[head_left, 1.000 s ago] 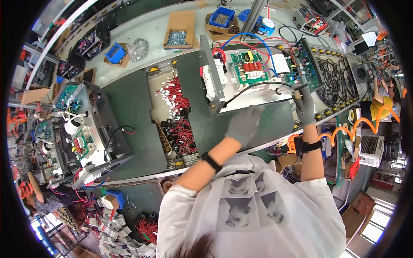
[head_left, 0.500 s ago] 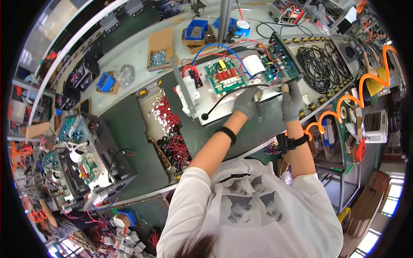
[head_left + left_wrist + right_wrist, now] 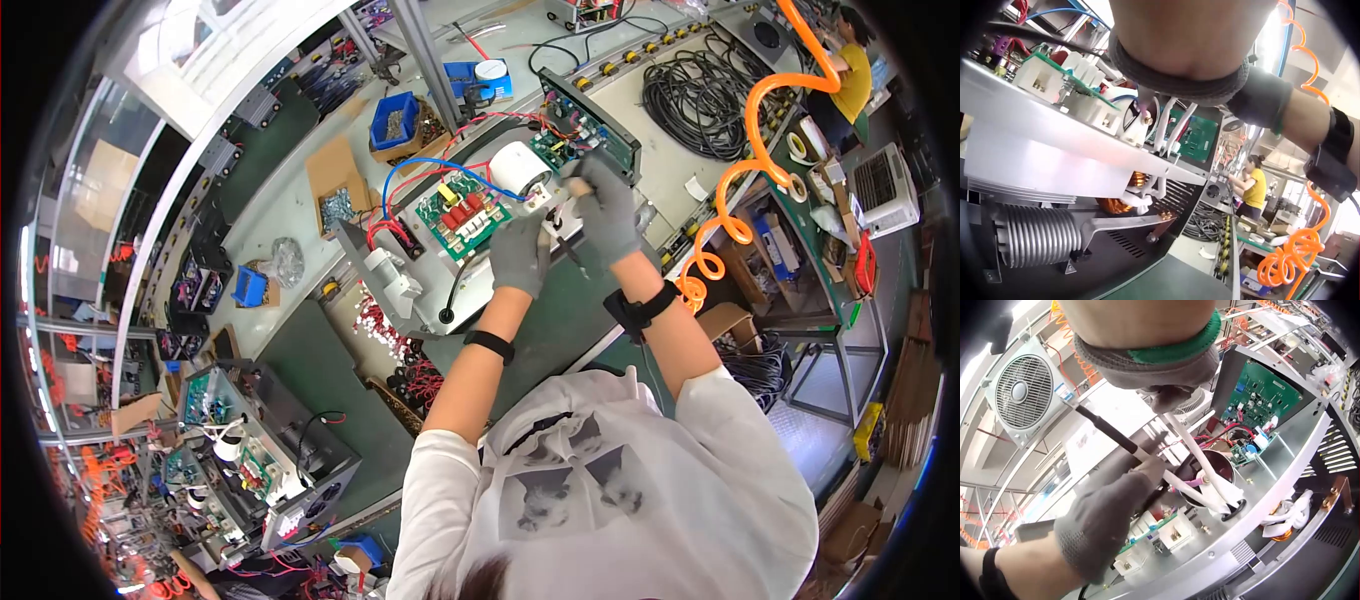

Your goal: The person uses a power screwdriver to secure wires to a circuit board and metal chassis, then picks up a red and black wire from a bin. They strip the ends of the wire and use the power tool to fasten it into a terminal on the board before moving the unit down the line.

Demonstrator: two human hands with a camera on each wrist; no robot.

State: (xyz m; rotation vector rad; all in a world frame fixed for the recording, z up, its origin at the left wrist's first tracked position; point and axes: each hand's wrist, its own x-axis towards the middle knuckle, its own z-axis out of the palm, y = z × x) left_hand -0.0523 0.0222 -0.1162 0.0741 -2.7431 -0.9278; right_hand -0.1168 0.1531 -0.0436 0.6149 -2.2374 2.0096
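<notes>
So this is a busy assembly line, a long bench with a green mat on it. Going left to right: another open chassis waiting at the near left, trays of red wire bits, a cardboard box of screws, a blue bin, then the open metal chassis being worked on, with its green circuit board and a white wrapped coil. Further right there's a pile of black cables, an orange coiled air hose and a white box fan. Both hands wear grey gloves and meet right over the chassis. The white-sleeved leads are thin, stiff-looking tubes, and one turns into a black cable at its upper end. The left hand has its fingertips curled in, pinching that lead near where black meets white; the right hand is curled round the upper ends of the others. In the right wrist view the leads run on a slant, from the hands at upper left down to the right, ending in a black grommet hole in the chassis plate.
</notes>
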